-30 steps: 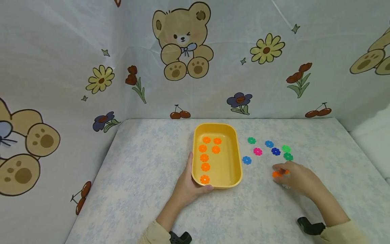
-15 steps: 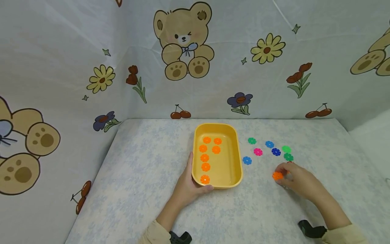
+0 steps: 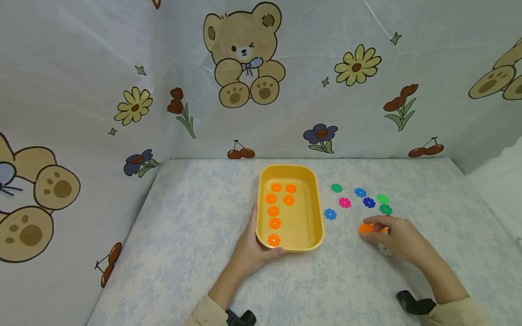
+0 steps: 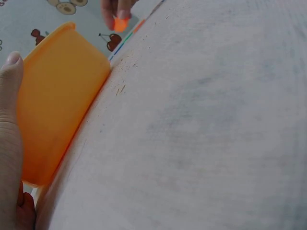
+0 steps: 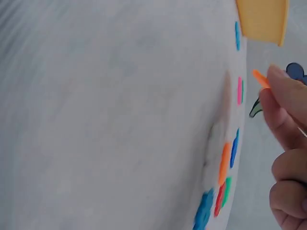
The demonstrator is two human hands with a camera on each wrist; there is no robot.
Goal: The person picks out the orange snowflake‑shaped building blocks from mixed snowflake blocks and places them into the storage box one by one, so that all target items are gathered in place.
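My left hand grips the near left corner of a yellow plastic tray, thumb at the front edge and fingers along the left side. Several orange flower-shaped discs lie flat in the tray's left part. Between thumb and fingertips, my right hand pinches another orange flower disc. The right wrist view has this pinched disc raised above the table. Beneath the hand lie a second loose orange disc and a whitish disc, partly covered in the head view.
Right of the tray, loose flower discs are spread about: blue, pink, dark blue and green among them. A red disc lies near the hand. A bear-print cloth stands behind the table.
My right hand has pinched the orange disc and lifted it, shifting slightly left and uncovering more of the whitish disc. The left hand and tray stay in place.
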